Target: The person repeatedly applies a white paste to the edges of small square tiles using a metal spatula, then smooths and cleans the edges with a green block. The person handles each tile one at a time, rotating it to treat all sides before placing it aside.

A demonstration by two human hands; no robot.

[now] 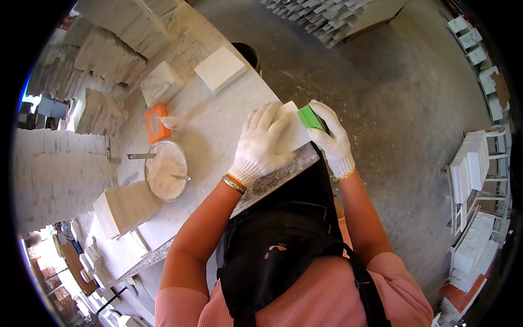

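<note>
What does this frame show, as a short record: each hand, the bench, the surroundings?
Left hand: gloved, spread on a white tile
Right hand: gloved, gripping a green block at the tile's outer edge
Bench: pale top; tile at its edge
On bench, left: round bowl of pale material with metal utensils; orange item beyond; tile stack nearer
Far right: white slabs

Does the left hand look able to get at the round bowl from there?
Probably yes: the left hand rests spread on the white tile, and no obstacle shows on the tabletop between it and the round bowl. It would have to leave the tile.
</note>
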